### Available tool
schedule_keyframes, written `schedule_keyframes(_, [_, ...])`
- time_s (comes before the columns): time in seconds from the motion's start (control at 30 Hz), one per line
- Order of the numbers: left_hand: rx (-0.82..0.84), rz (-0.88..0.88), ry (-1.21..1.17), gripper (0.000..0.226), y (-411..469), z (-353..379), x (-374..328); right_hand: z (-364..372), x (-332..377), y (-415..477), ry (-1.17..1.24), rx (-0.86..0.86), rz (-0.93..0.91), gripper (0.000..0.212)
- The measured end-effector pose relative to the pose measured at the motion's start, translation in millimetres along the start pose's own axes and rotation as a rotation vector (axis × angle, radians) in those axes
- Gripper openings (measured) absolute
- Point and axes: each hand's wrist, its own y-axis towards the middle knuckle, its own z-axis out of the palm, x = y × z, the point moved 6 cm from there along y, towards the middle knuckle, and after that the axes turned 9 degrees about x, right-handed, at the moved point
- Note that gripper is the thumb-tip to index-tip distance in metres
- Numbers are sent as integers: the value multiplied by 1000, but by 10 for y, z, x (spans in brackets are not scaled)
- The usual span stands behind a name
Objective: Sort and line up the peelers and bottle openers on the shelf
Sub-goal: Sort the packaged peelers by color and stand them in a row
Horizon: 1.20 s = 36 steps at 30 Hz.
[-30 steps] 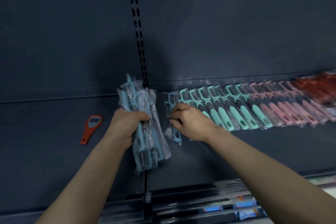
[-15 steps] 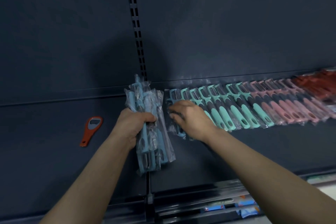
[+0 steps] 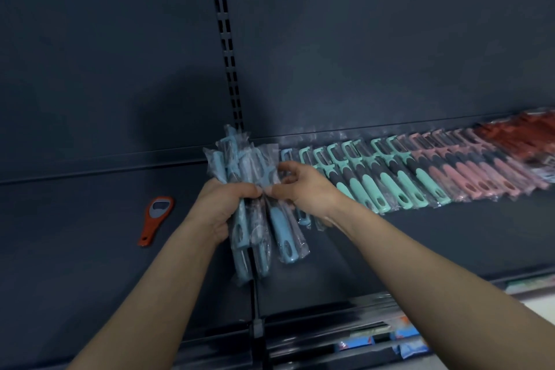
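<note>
My left hand (image 3: 223, 204) grips a bundle of blue peelers (image 3: 258, 225) in clear plastic sleeves, held upright over the dark shelf (image 3: 90, 249). My right hand (image 3: 303, 189) has its fingertips curled on the bundle's right side, pinching one blue peeler. Behind my right hand a single blue peeler (image 3: 286, 156) lies on the shelf at the left end of a row. That row runs right as mint green peelers (image 3: 375, 177), then pink peelers (image 3: 468, 171), then red ones (image 3: 522, 138). An orange bottle opener (image 3: 154, 219) lies alone on the shelf to the left.
A slotted upright rail (image 3: 226, 54) runs down the dark back panel above the bundle. Below the shelf's front edge (image 3: 330, 324) a lower shelf holds packaged goods (image 3: 411, 342) at the bottom right.
My right hand left the blue peeler lying on the shelf and moved left onto the bundle. My left hand with the bundle shifted slightly right and up.
</note>
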Motion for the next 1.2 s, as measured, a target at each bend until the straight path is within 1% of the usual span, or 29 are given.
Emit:
schedule_keyframes(0.1, [9, 26, -19, 25, -28, -38, -44, 37, 57, 48, 49, 2, -21, 33])
schedule_keyframes(0.2, [-5, 50, -47, 23, -52, -92, -77, 94, 121, 71, 64, 21, -39, 7])
schedule_keyframes(0.23, [-18, 54, -57, 21, -57, -120, -83, 95, 151, 72, 59, 0, -47, 4])
schedule_keyframes(0.27, [-35, 57, -67, 19, -64, -153, -87, 76, 173, 75, 46, -36, -61, 9])
schedule_keyframes(0.33, [-78, 57, -81, 15, -73, -230, -89, 25, 205, 72, 36, -101, -82, 26])
schedule_keyframes(0.4, [-109, 53, -82, 12, -85, -294, -86, -23, 202, 76, 70, -117, -72, 35])
schedule_keyframes(0.47, [-111, 49, -78, 10, -94, -316, -83, -42, 174, 80, 83, -127, -63, 34])
schedule_keyframes(0.53, [-107, 49, -77, 9, -103, -317, -75, -33, 134, 91, 64, -159, -44, 20])
schedule_keyframes(0.57, [-104, 51, -73, 9, -107, -314, -71, -26, 120, 97, 30, -192, -39, 17])
schedule_keyframes(0.6, [-101, 52, -67, 10, -110, -312, -69, -30, 118, 99, -54, -242, -39, 19])
schedule_keyframes(0.67, [-95, 57, -56, 11, -113, -325, -73, -35, 170, 80, -331, -368, -46, 26])
schedule_keyframes(0.7, [-92, 60, -51, 12, -110, -335, -77, -15, 201, 70, -449, -415, -48, 26])
schedule_keyframes(0.73, [-90, 61, -47, 14, -104, -348, -83, 20, 227, 61, -515, -438, -50, 24])
schedule_keyframes(0.8, [-91, 57, -40, 17, -91, -377, -87, 108, 223, 77, -598, -450, -42, 17])
schedule_keyframes(0.9, [-92, 52, -23, 18, -79, -418, -79, 222, 141, 111, -711, -435, -3, 21])
schedule_keyframes(1.03, [-92, 41, 0, 17, -69, -465, -52, 266, 51, 151, -736, -402, 61, 24])
schedule_keyframes(1.13, [-83, 35, 0, 18, -57, -478, -39, 321, 54, 167, -807, -361, 80, 29])
schedule_keyframes(1.2, [-79, 32, 0, 17, -47, -481, -34, 379, 53, 163, -854, -321, 97, 26])
